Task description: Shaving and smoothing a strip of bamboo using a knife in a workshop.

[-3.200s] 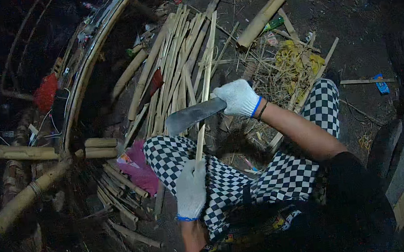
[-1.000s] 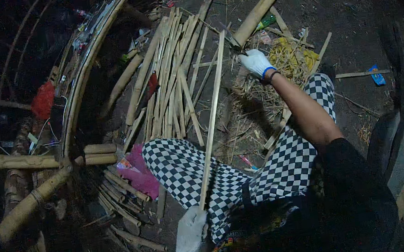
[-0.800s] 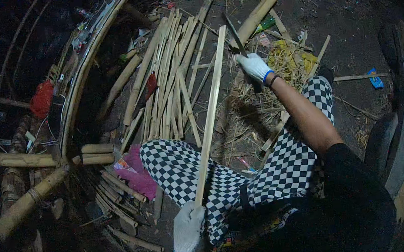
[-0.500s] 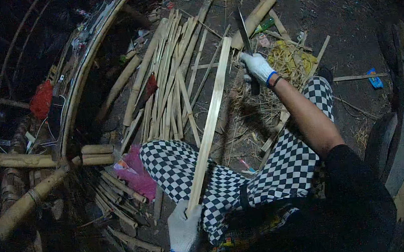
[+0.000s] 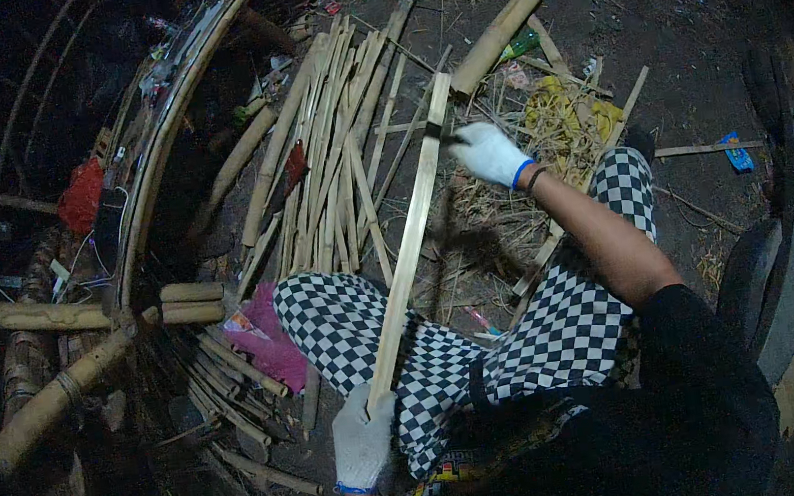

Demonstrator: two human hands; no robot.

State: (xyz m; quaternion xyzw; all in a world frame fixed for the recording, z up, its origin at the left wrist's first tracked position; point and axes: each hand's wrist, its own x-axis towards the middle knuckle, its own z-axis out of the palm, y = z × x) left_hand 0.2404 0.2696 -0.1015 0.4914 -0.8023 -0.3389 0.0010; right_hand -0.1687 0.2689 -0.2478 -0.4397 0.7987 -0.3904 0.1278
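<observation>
A long pale bamboo strip (image 5: pixel 412 236) slants from my lap up and away, passing over my left thigh. Its lower part is gripped in my left hand (image 5: pixel 364 440), which wears a white glove with a blue cuff. My right hand (image 5: pixel 487 153), gloved the same way, is closed near the strip's far end. It holds a knife (image 5: pixel 438 130), whose dark blade lies across the strip; most of the handle is hidden by the fingers.
Several split bamboo strips (image 5: pixel 319 178) lie piled ahead on the left. A thick bamboo pole (image 5: pixel 498 40) rests beyond my right hand, near shavings and a yellow plastic bag (image 5: pixel 553 105). A bamboo frame (image 5: pixel 38 314) stands left, and a pink bag (image 5: pixel 275 347) lies beside my left knee.
My right hand has swung down and left, bringing the knife from upright, apart from the strip, to across its far end. My left hand keeps its grip, nearly still.
</observation>
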